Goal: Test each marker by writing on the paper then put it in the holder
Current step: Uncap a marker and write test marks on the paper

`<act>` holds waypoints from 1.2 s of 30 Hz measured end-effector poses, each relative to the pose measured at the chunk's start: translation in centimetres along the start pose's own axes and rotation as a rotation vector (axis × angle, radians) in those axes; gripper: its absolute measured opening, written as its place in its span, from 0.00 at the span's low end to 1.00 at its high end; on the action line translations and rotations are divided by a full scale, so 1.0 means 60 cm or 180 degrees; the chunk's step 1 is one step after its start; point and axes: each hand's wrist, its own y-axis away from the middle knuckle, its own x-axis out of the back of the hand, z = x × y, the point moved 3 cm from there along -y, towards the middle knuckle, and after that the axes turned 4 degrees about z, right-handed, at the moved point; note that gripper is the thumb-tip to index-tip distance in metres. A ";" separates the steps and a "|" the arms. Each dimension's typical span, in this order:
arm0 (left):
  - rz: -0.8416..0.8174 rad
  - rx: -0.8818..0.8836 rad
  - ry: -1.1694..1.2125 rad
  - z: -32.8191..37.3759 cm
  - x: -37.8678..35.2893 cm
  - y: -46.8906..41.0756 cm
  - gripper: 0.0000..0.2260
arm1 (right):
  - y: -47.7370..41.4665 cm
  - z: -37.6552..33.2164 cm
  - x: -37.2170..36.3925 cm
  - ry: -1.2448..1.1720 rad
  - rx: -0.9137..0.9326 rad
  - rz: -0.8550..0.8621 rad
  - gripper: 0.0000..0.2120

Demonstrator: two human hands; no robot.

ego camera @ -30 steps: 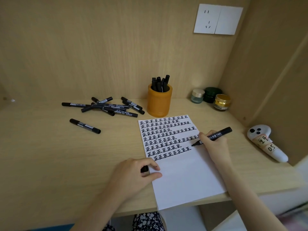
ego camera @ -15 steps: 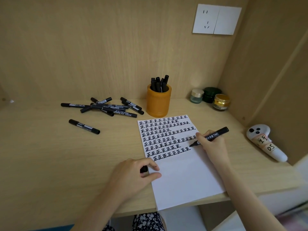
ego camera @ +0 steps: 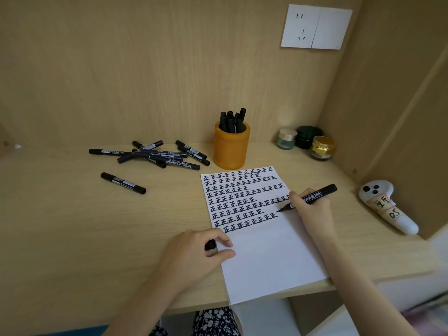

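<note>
Two hands: right hand (ego camera: 313,210) around slim cylindrical marker (ego camera: 316,194), left hand (ego camera: 191,253) around stubby black cap (ego camera: 210,245).

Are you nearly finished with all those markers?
Not yet. Done: several markers stand in the orange holder, and rows of marks fill half the paper. In hand: the right hand holds an uncapped marker, tip at the paper; the left hand grips a small black piece, likely its cap. Left: a pile of markers plus one lone marker on the desk.

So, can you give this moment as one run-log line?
right hand grips marker, tip at paper | left hand pinches cap | holder part filled
</note>
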 end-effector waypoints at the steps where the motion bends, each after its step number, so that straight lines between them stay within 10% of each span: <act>1: -0.0001 0.0005 0.0010 -0.001 0.000 0.000 0.08 | 0.001 0.000 -0.001 0.0025 0.0003 -0.0016 0.16; 36: 0.0025 0.0033 -0.0042 0.000 0.002 -0.001 0.09 | 0.003 -0.002 -0.002 0.0099 -0.0084 -0.0123 0.13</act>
